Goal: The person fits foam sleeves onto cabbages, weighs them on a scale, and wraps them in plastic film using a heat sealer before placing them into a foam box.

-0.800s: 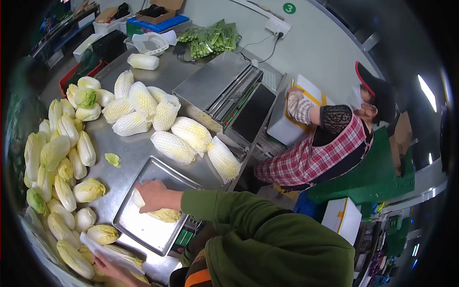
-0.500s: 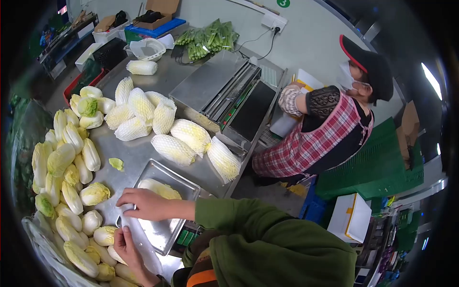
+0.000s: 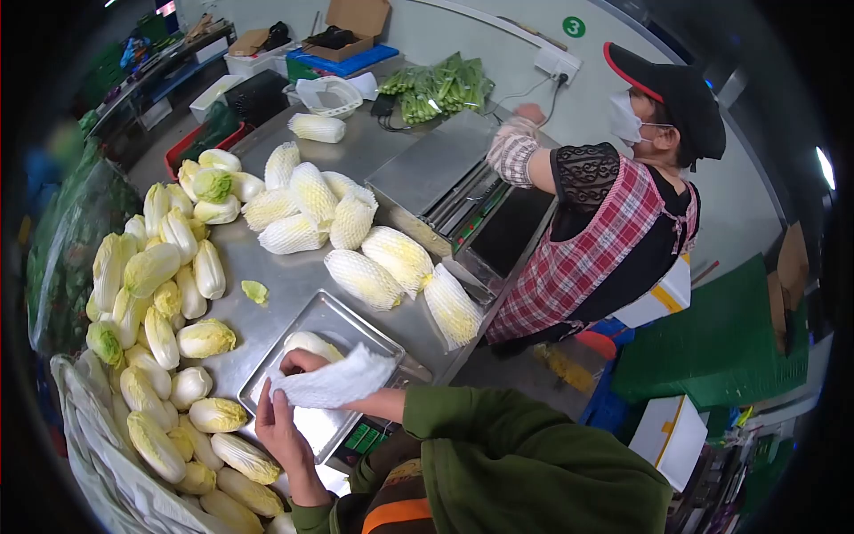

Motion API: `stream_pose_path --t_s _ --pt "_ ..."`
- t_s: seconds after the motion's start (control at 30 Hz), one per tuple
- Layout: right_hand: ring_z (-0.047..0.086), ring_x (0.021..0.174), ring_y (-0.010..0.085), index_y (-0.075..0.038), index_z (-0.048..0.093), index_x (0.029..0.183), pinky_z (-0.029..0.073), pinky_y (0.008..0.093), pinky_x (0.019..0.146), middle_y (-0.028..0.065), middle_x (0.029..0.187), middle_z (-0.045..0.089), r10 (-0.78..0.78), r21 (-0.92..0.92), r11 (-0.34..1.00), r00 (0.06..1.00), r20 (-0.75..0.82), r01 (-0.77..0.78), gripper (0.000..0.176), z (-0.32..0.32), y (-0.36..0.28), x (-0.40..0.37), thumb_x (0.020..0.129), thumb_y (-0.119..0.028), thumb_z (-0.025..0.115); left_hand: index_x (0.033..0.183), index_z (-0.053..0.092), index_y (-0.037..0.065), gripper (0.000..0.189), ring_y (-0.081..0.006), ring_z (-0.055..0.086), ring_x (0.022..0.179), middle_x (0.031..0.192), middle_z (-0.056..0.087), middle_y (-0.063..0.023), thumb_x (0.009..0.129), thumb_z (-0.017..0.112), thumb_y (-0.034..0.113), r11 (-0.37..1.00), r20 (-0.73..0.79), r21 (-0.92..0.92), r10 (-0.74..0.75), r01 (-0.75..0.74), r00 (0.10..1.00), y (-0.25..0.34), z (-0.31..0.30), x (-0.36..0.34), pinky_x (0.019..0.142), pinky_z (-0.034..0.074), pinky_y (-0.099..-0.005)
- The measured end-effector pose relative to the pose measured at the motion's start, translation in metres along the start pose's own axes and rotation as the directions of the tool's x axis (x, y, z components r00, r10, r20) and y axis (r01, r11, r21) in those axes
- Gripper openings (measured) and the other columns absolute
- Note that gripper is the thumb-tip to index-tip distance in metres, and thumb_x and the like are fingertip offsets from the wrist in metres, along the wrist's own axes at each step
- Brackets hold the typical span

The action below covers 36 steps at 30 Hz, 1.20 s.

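Observation:
A white foam net sleeve (image 3: pixel 345 377) is held by one end over the metal tray, its loose part lying across my right wrist. My right hand (image 3: pixel 301 360) has its fingers curled at that end, partly covered by the net. From below, my left hand (image 3: pixel 286 436) pinches the same end between thumb and fingers. In the tray (image 3: pixel 362 320) lies a pale napa cabbage (image 3: pixel 313 343), partly hidden behind the net and my right hand. Several cabbages in foam nets (image 3: pixel 363 279) rest beyond the tray. Bare cabbages (image 3: pixel 158 271) are heaped on the left.
A loose leaf (image 3: pixel 254 291) lies on the steel table (image 3: pixel 233 258). Behind are a wrapping machine (image 3: pixel 436 169), bagged greens (image 3: pixel 445 87) and a white basket (image 3: pixel 329 96). A masked co-worker (image 3: pixel 614 222) in a checked apron stands at the right. Green digits (image 3: pixel 363 436) show beside the tray.
The net sleeve, earlier hanging down over the tray's near edge, now lies across my right wrist. The view has shifted, and the co-worker's arm has reached toward the wall.

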State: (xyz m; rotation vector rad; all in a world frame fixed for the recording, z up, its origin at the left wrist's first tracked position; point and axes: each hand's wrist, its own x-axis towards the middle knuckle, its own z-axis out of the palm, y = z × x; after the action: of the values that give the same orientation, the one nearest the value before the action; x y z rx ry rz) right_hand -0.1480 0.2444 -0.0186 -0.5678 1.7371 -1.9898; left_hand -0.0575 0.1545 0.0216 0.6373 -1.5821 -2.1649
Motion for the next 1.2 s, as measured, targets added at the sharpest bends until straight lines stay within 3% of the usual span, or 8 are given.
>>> stream_pose_path --t_s 0.1,0.4,0.57,0.73,0.87,0.97,1.07,1.2 --pt "0.061 0.083 0.0235 0.001 0.055 0.095 0.050 0.0343 0.073 0.0115 0.089 0.061 -0.316 -0.225 0.933 0.940 -0.128 0.283 0.030 0.006 -0.010 -0.003 0.082 -0.023 0.069 0.122 0.057 -0.007 0.036 -0.0157 0.065 0.092 0.108 0.065 -0.0120 0.094 0.062 0.016 0.996 -0.007 0.077 0.045 -0.045 0.999 -0.007 -0.015 -0.002 0.082 0.053 -0.0273" --pt "0.055 0.073 0.0152 -0.002 0.049 0.104 0.046 0.0300 0.068 0.0074 0.081 0.056 -0.122 -0.114 0.987 0.991 -0.057 0.115 0.018 0.019 -0.018 -0.007 0.095 -0.015 0.055 0.108 0.058 0.001 0.020 -0.0136 0.063 0.083 0.098 0.065 -0.0051 0.089 0.060 0.006 0.956 0.085 -0.240 -0.151 0.167 0.985 -0.040 -0.059 -0.003 0.074 0.053 -0.0273" --pt "0.057 0.080 0.0092 -0.007 0.055 0.103 0.049 0.0278 0.076 -0.0001 0.089 0.057 0.494 0.767 0.526 0.866 0.074 -0.366 0.012 0.001 -0.024 0.001 0.097 -0.017 0.054 0.115 0.053 0.004 0.021 -0.0168 0.058 0.104 0.115 0.059 -0.0069 0.097 0.051 0.013 0.923 0.170 -0.385 0.080 -0.008 0.982 -0.030 -0.048 -0.001 0.091 0.046 -0.0328" --pt "0.048 0.057 0.0015 -0.006 0.057 0.118 0.030 0.0159 0.036 -0.0021 0.083 0.057 0.446 0.386 0.563 0.662 0.603 -0.731 0.037 -0.035 -0.022 -0.018 0.094 -0.034 0.062 0.111 0.056 0.005 0.023 -0.0205 0.062 0.099 0.110 0.063 -0.0077 0.101 0.045 0.022 0.778 -0.052 -0.617 -0.189 0.117 0.981 0.006 -0.026 0.003 0.084 0.051 -0.0357" --pt "0.052 0.071 0.0062 -0.006 0.052 0.128 0.043 0.0223 0.061 -0.0014 0.093 0.060 0.442 0.280 0.742 0.759 0.478 -0.609 0.041 -0.042 -0.010 -0.030 0.093 -0.025 0.062 0.108 0.061 0.004 0.028 -0.0158 0.066 0.084 0.094 0.068 -0.0058 0.100 0.048 0.029 0.776 0.157 -0.490 -0.369 0.397 0.916 0.008 -0.035 0.006 0.080 0.054 -0.0337" --pt "0.062 0.096 0.0179 -0.005 0.049 0.132 0.049 0.0319 0.085 0.0056 0.113 0.063 0.280 0.349 0.863 0.920 0.274 -0.366 0.037 -0.072 -0.005 -0.033 0.096 -0.012 0.055 0.119 0.058 0.000 0.035 -0.0172 0.066 0.093 0.105 0.068 -0.0091 0.099 0.052 0.028 0.546 0.482 -0.216 -0.661 0.810 0.575 -0.015 -0.062 -0.020 0.084 0.055 -0.0332" --pt "0.059 0.111 0.0217 0.000 0.045 0.133 0.048 0.0358 0.095 0.0128 0.127 0.057 0.387 0.672 0.368 0.763 0.518 -0.643 0.037 -0.099 -0.002 -0.060 0.097 -0.007 0.049 0.131 0.049 -0.004 0.045 -0.0192 0.065 0.102 0.117 0.064 -0.0118 0.094 0.061 0.020 0.478 0.661 -0.198 -0.580 0.856 0.477 -0.031 -0.062 -0.049 0.092 0.054 -0.0337" --pt "0.061 0.104 0.0198 0.002 0.050 0.129 0.048 0.0337 0.091 0.0116 0.119 0.062 0.601 0.030 0.739 0.678 0.424 -0.673 0.038 -0.106 -0.009 -0.052 0.092 -0.006 0.056 0.126 0.052 -0.001 0.045 -0.0175 0.065 0.098 0.113 0.064 -0.0100 0.086 0.069 0.009 0.730 0.495 -0.294 -0.436 0.617 0.752 -0.009 -0.046 -0.027 0.089 0.053 -0.0329"
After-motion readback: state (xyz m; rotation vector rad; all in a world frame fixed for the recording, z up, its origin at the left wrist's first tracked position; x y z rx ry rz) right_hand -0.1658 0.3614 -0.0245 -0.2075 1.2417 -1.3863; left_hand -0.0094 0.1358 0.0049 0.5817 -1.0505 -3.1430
